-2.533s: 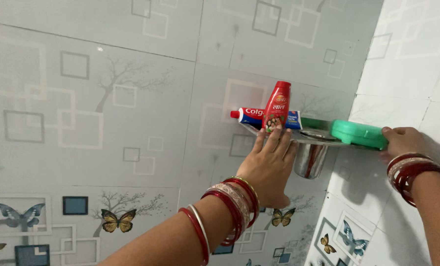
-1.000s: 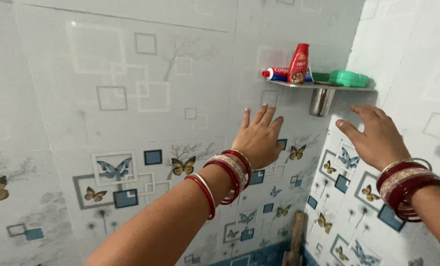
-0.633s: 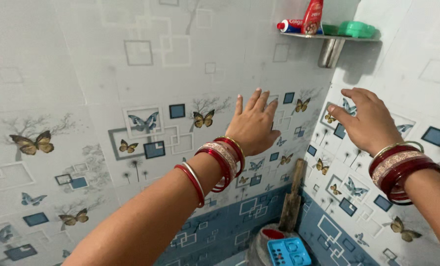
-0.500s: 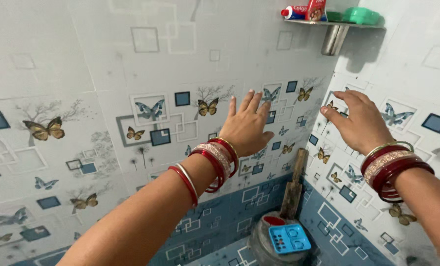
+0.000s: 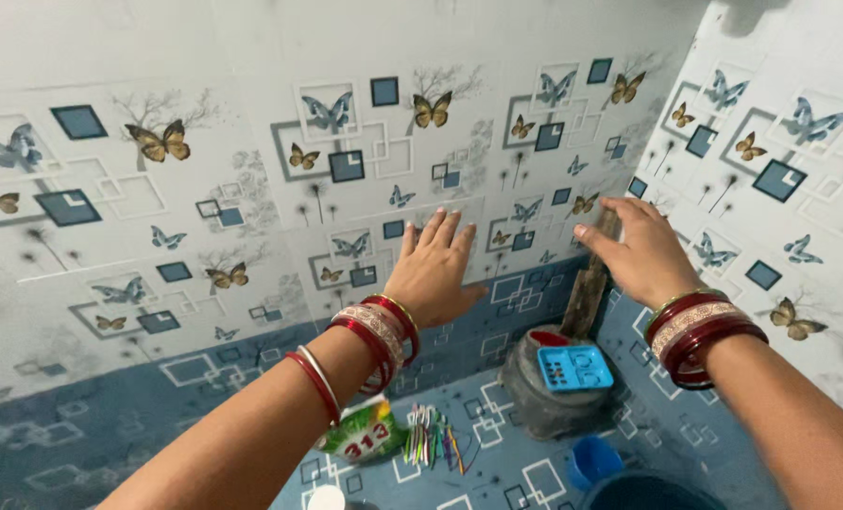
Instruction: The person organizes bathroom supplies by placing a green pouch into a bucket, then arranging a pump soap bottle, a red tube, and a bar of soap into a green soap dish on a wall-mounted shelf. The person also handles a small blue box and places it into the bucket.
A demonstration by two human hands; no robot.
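Both hands are out over the tiled corner. Left hand point(image 5: 433, 269) at mid-frame, fingers spread flat, holding nothing, hovering near the butterfly wall point(image 5: 251, 189). Right hand point(image 5: 640, 253), right of centre, loosely open and empty, fingertips at the top of the wooden paddle point(image 5: 591, 288) leaning in the corner; touching or just shy, hard to call. Below it, the grey pot point(image 5: 549, 397) with a blue tray point(image 5: 574, 366). Risk: a nudge slides the paddle sideways, knocking that tray off.

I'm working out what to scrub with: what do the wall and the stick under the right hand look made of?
Wall: glazed ceramic tile, likely; glossy sheen, grout lines, printed butterflies. Stick: seemingly bare, worn wood; dull, rough brown. The right hand rests on its top.
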